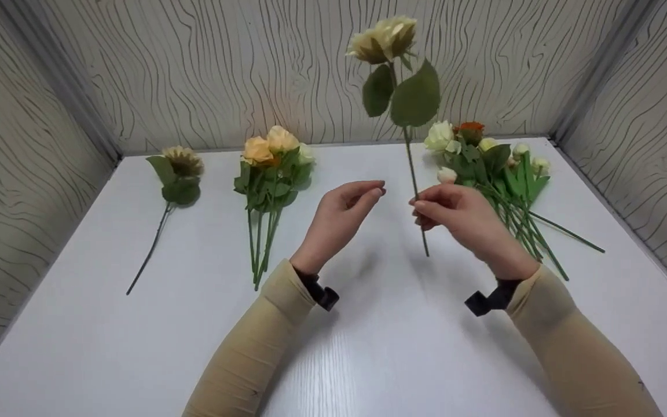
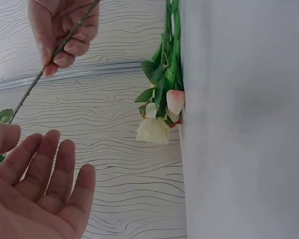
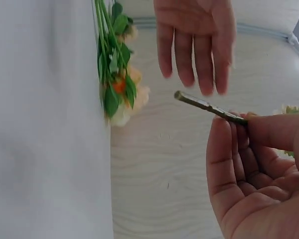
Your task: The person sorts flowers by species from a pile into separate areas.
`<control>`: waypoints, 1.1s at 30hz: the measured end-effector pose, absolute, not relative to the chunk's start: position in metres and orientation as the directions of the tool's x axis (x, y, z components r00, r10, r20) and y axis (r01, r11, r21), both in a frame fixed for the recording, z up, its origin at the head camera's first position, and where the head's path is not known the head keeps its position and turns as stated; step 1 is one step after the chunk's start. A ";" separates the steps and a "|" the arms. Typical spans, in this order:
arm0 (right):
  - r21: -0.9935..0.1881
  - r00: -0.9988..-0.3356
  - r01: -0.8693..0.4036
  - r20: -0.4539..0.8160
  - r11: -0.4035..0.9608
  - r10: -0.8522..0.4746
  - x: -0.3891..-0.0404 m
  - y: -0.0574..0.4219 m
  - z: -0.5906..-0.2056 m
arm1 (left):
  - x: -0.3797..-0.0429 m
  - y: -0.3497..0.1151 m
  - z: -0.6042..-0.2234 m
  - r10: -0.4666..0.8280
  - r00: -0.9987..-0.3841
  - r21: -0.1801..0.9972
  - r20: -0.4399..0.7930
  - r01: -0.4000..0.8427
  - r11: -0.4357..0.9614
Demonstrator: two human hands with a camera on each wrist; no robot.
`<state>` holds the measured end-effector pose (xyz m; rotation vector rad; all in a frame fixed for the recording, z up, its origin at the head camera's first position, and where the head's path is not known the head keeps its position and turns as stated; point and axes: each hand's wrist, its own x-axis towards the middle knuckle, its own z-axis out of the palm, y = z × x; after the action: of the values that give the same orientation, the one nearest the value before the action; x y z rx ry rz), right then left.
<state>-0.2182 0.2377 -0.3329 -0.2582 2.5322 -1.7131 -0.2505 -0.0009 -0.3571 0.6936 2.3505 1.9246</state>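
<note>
In the head view, the right grip (image 1: 466, 214) pinches a pale yellow flower (image 1: 413, 98) low on its stem (image 1: 410, 156). The flower is up in the air in the upper middle of the frame, and the stem's bare end hangs over the white surface (image 1: 107, 347). The left grip (image 1: 342, 217) is near the stem, with a gap between, and holds nothing. The step in hand looks like holding up one flower to handle it. I think the next move calls for a snug, soft pinch, because the top looks heavy and could tip or spin. At the left lies a single flower (image 1: 180, 171), then a bunch of peach roses (image 1: 275, 176) nearer the middle. At the right is a mixed bunch (image 1: 472, 159) with crossed stems. It is close by the right grip, so it might snag the leaves.

In the left wrist view, the left grip is at the lower left, its fingers loose and apart. A leaf is by its thumb; I cannot tell if they touch. A white rose (image 2: 151, 130) and a pink-and-white tulip (image 2: 175, 102) show near the middle.

In the right wrist view, the stem's end pokes out from the right grip, touching nothing. The left fingers are near it, at the top. The peach roses are at the upper left, out of the way.
</note>
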 end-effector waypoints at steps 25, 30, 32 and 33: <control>-0.932 -0.911 -0.110 -0.044 0.345 -0.409 -0.214 0.186 -0.368 | -0.253 -0.008 -0.351 0.170 -0.944 0.926 0.284 0.224 -0.303; -0.935 -0.917 -0.099 -0.048 0.341 -0.397 -0.214 0.186 -0.367 | -0.253 -0.007 -0.351 0.202 -0.945 0.932 0.258 0.188 -0.311; -0.936 -0.916 -0.096 -0.050 0.340 -0.397 -0.214 0.185 -0.368 | -0.253 -0.007 -0.351 0.209 -0.945 0.934 0.251 0.180 -0.308; -0.936 -0.916 -0.096 -0.050 0.339 -0.398 -0.214 0.185 -0.368 | -0.253 -0.007 -0.352 0.211 -0.945 0.935 0.249 0.178 -0.306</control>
<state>-0.2136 0.1850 -0.3678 -0.4433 2.3359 -1.6051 -0.2534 -0.0074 -0.3517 0.5155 1.8380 2.4688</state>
